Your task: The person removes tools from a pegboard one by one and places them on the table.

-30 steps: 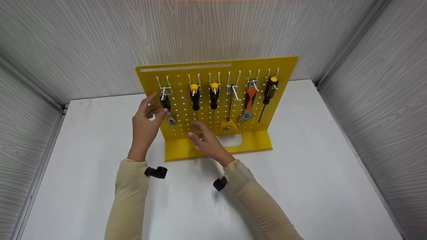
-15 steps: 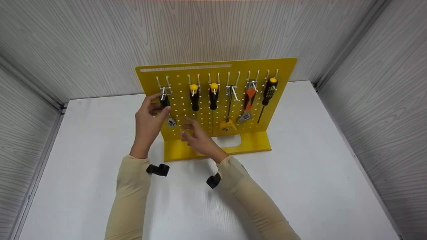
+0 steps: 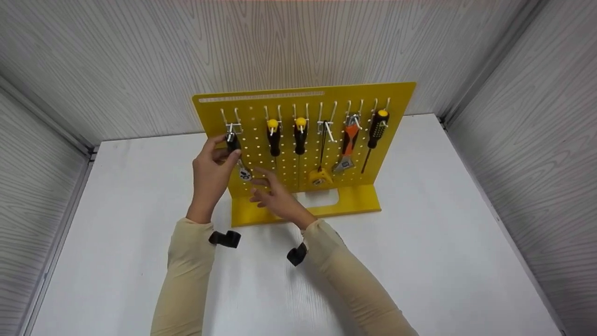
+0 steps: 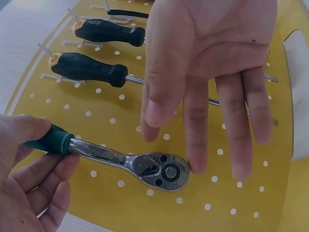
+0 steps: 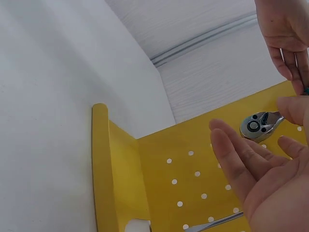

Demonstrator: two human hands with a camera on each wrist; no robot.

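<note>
A ratchet wrench (image 4: 154, 170) with a dark green handle and shiny metal head hangs head-down at the left end of the yellow pegboard (image 3: 261, 210). My left hand (image 3: 210, 172) pinches its handle between thumb and fingers, just below the white hook. Whether the handle's end still rests on that hook, I cannot tell. My right hand (image 3: 280, 199) is beside the ratchet head, fingers extended and spread, holding nothing. In the right wrist view, the ratchet head appears just beyond those fingers (image 5: 231, 154); in the left wrist view, one fingertip looks very near it.
Two yellow-capped screwdrivers (image 3: 274, 142) (image 3: 300, 140) hang right of the ratchet. Farther right come a yellow tape measure (image 3: 320, 177), an orange-handled adjustable wrench (image 3: 349, 140) and another screwdriver (image 3: 378, 128). The board stands on a white table (image 3: 429, 242) between panelled walls.
My left hand has closed on the ratchet handle, and the ratchet's head has swung slightly right. My right hand has moved left, towards the ratchet head.
</note>
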